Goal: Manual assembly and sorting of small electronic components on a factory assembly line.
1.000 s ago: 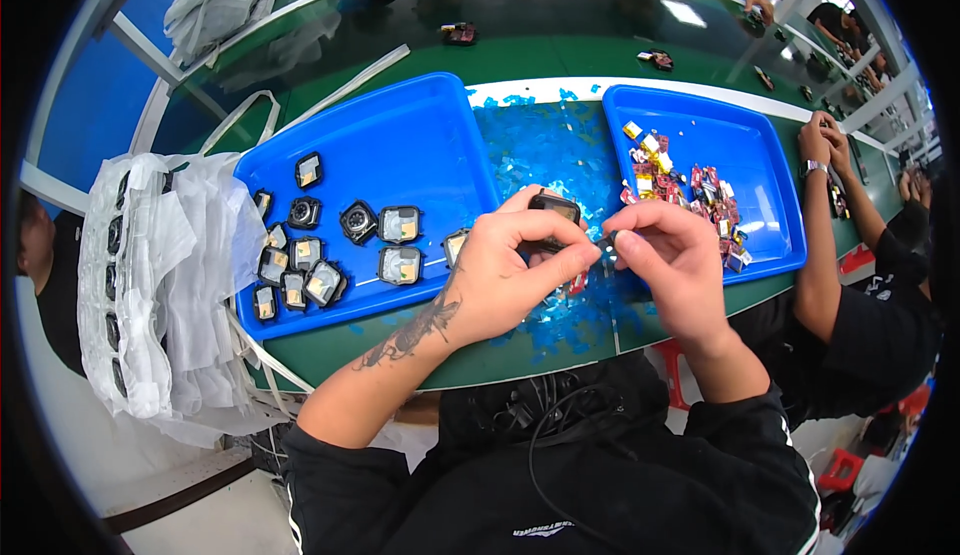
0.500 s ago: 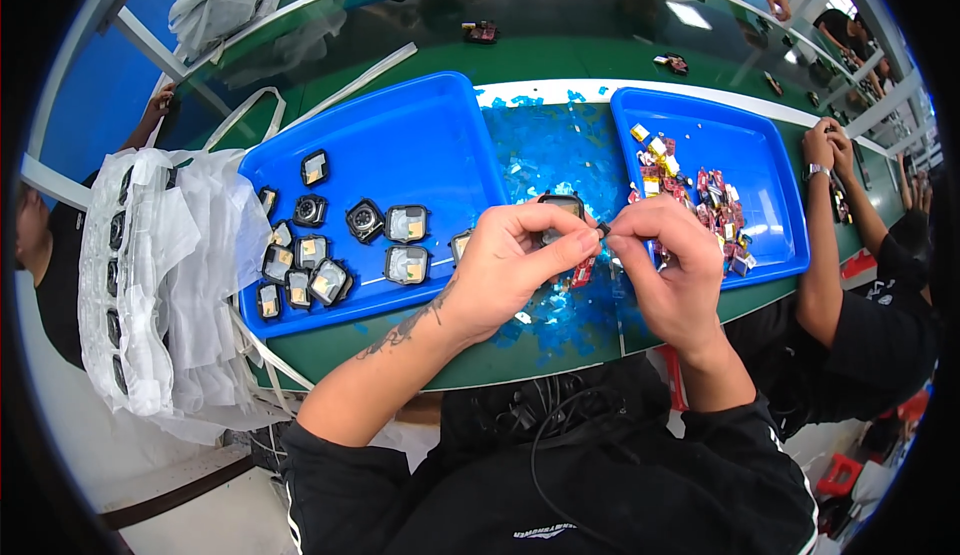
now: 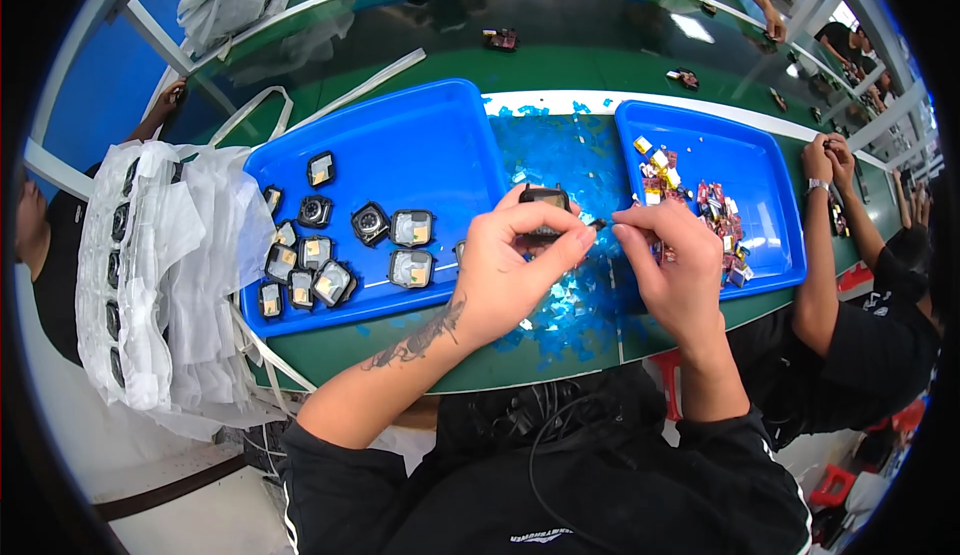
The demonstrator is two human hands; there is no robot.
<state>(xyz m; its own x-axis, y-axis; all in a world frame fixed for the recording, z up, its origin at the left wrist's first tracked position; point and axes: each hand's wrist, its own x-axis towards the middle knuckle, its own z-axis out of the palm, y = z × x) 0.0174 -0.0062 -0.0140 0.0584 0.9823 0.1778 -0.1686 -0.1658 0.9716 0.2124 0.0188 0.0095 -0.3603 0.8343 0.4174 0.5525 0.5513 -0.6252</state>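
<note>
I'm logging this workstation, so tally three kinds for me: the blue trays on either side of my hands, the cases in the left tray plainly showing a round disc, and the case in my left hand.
Blue trays: 2
Round-disc cases, in the left tray: 2
Dark case, in the left hand: 1
Total: 5

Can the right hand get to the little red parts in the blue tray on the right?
Probably yes: the right hand looks close to the red parts, and the blue tray has no lid. I can't tell if that hand holds something tiny.
</note>
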